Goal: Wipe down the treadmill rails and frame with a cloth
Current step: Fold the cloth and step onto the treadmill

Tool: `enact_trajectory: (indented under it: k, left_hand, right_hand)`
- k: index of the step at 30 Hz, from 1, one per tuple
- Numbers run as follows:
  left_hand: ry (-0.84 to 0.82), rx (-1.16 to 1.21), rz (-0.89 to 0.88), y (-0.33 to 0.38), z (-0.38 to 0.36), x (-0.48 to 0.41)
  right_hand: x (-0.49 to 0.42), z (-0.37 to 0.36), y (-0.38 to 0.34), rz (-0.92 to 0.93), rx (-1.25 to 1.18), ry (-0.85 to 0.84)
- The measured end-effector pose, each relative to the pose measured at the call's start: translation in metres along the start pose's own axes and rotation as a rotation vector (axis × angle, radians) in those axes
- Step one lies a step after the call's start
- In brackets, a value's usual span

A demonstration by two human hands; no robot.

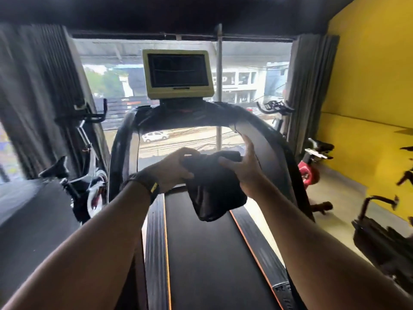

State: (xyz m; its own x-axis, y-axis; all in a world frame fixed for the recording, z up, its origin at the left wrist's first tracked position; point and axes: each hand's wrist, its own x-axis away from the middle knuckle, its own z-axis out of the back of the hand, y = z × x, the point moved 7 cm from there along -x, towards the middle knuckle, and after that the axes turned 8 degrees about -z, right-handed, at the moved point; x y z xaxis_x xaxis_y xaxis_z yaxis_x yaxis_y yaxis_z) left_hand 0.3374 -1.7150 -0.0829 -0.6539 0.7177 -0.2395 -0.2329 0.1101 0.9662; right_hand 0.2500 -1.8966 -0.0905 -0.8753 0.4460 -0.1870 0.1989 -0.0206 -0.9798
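Got the dark cloth (214,189) up in the air over the treadmill belt (201,260), between the left rail (118,148) and the right rail (271,144). My left hand (176,168) has its fingers curled over the top left edge. My right hand (244,170) pinches the other side, thumb on the front, fingers mostly straight behind. The rest hangs down bunched up. The console screen (177,71) is dead ahead.
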Motion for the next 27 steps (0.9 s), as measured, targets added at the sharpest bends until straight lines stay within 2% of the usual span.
enact_trajectory:
  k: [4, 6, 11, 14, 18, 23, 25, 27]
  left_hand:
    - [0.046, -0.026, 0.054, -0.030, 0.018, -0.031]
    - [0.080, -0.074, 0.078, -0.042, 0.028, -0.050]
    - [0.474, -0.204, -0.058, -0.054, 0.100, -0.122]
    - [0.660, -0.230, -0.117, -0.042, 0.153, -0.172]
    - [0.737, -0.436, -0.158, -0.005, 0.219, -0.229]
    - [0.791, -0.563, -0.149, 0.055, 0.278, -0.267]
    - [0.833, -0.597, -0.171, 0.075, 0.295, -0.276]
    - [0.866, -0.579, -0.157, 0.088, 0.307, -0.281]
  right_hand:
    - [-0.054, -0.015, 0.033, -0.025, 0.099, -0.174]
    - [-0.085, -0.022, 0.052, -0.043, 0.117, -0.206]
    - [-0.187, -0.027, 0.061, 0.016, 0.131, -0.059]
    - [-0.256, -0.048, 0.045, 0.029, 0.102, -0.051]
    - [-0.332, -0.092, 0.003, 0.112, 0.272, -0.045]
    - [-0.400, -0.126, -0.055, 0.123, 0.364, 0.012]
    - [-0.413, -0.143, -0.070, 0.028, 0.325, -0.052]
    - [-0.420, -0.158, -0.082, -0.068, 0.163, -0.138]
